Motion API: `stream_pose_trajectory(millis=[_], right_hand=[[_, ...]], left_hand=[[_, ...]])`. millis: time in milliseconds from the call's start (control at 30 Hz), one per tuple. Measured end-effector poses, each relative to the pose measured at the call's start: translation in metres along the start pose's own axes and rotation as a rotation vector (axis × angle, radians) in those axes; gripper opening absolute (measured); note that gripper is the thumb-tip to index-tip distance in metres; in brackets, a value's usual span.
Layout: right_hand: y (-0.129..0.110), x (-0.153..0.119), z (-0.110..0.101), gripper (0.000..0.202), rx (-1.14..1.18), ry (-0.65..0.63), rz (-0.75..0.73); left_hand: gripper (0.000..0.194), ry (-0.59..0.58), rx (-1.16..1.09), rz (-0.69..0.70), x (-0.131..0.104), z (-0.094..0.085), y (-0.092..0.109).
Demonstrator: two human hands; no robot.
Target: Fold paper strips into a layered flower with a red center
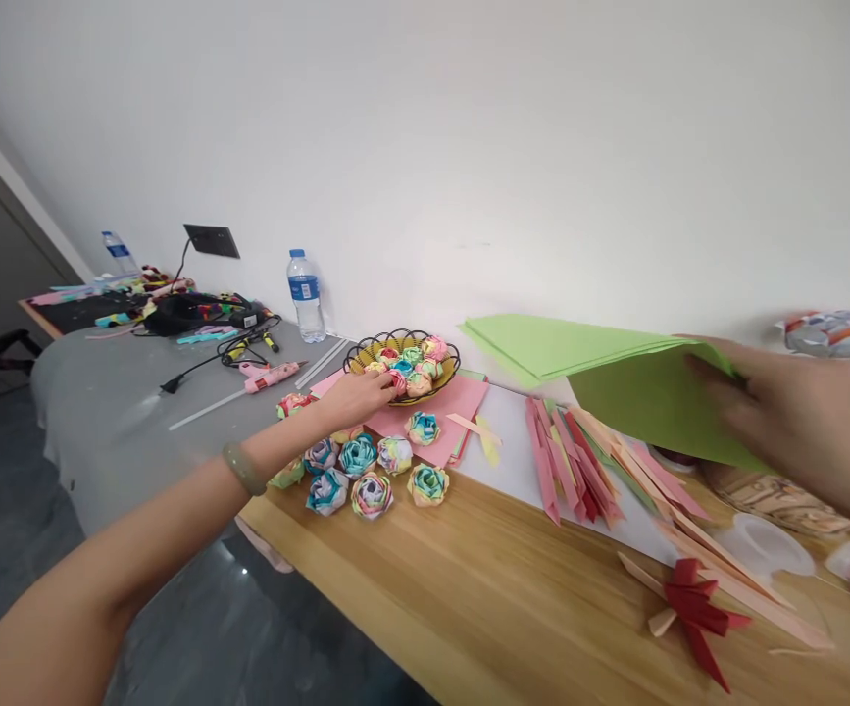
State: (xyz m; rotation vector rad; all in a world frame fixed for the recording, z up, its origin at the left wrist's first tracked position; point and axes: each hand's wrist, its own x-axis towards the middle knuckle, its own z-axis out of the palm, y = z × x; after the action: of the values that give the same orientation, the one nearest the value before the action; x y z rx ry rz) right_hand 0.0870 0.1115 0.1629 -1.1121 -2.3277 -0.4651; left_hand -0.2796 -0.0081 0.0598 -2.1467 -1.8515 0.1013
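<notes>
Indoors, wooden tabletop (454,569) by a white wall (542,147), right grip (763,397) tight on green sheets (578,345), left grip (366,394) of unclear state.

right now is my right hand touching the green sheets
Touching. The head view shows your right hand gripping the green sheets at their right end, its fingers pressed against the paper.

The tabletop (410,588) is smooth, light wood with visible grain and a soft sheen. Green sheets (564,348) look like plain matt paper, and the little roses (358,455) are crinkly folded paper too. Bottle (307,299) is clear, shiny plastic; the gray cover next door (123,402) seems to be matt cloth.
</notes>
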Motion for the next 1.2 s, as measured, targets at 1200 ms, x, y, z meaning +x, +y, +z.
stream_pose_trajectory(millis=[1200], right_hand=[[-0.242, 0.049, 0.111, 0.030, -0.060, -0.522, -0.455]], left_hand=[[0.026, 0.128, 0.392, -0.309, -0.050, -0.119, -0.089]])
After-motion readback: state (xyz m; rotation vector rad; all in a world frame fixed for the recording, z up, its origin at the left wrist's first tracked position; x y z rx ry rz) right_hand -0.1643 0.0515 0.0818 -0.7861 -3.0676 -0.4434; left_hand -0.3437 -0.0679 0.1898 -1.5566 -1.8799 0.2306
